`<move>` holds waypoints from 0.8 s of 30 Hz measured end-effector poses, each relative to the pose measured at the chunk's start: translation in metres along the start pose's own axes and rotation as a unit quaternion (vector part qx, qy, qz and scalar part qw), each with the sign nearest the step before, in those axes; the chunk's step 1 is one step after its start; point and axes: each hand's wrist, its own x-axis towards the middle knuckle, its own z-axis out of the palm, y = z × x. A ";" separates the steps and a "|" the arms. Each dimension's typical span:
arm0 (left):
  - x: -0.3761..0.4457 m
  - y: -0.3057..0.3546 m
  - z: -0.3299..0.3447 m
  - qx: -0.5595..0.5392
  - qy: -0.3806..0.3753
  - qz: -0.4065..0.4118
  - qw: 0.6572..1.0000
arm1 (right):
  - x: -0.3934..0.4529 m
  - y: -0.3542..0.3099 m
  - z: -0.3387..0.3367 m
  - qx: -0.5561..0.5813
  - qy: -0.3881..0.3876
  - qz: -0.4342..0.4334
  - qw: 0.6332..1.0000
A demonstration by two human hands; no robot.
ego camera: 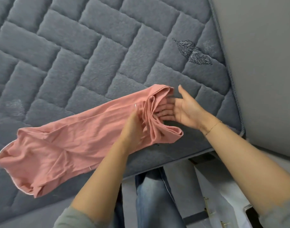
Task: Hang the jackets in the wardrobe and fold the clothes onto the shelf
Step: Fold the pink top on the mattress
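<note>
A pink garment (pixel 62 145) lies stretched out in a long strip on the grey quilted mattress (pixel 91 51), running from lower left to the middle. My left hand (pixel 134 125) rests on top of the garment near its right end, fingers laid over the bunched folds and blurred by motion. My right hand (pixel 182 109) is palm up beside that end, its straight fingers slid in among the pink folds and its thumb raised free of the cloth.
The mattress edge with corded piping (pixel 229 76) runs down the right side, next to a pale grey upholstered panel (pixel 264 63). Below the mattress edge are my jeans-clad legs (pixel 150 195) and a white piece of furniture with brass hinges (pixel 206 204).
</note>
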 end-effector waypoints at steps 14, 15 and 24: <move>-0.024 -0.022 -0.101 -0.011 0.158 0.028 0.987 | 0.018 0.075 0.074 -0.258 0.231 -0.182 0.920; -0.021 -0.023 -0.098 0.012 0.179 0.038 0.983 | 0.015 0.076 0.063 -0.310 0.269 -0.206 0.888; -0.048 -0.004 -0.117 0.083 0.219 0.229 0.945 | 0.029 0.098 0.075 -0.610 0.187 -0.279 0.718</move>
